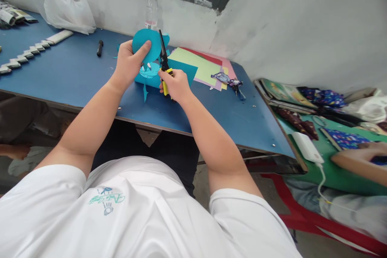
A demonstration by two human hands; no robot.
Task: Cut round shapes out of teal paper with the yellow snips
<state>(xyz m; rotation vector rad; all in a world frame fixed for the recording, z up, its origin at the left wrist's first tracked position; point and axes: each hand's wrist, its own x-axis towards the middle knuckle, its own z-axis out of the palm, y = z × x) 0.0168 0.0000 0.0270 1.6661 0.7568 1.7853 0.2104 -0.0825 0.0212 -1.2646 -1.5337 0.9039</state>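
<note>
Between thumb and fingers my left hand (130, 62) pinches a round piece of turquoise paper (147, 42), raised above the blue table. My right hand (177, 84) is closed round the yellow handles of black-bladed scissors (163, 58). The blades point up, close by the paper's right edge; whether they touch it I cannot tell. Below both hands lie more turquoise paper (186, 71) and cut pieces (149, 71), some with small white and dark marks. One narrow turquoise scrap (145, 92) hangs towards the table's front.
Coloured sheets (196, 62) and a keychain (225, 78) lie right on the blue table (223, 117). A bottle (151, 8) stands by the wall. Leftward are a black marker (99, 48), a plastic bag (69, 8) and a folded strip (30, 51). Another person's arm (363, 161) rests at a green table.
</note>
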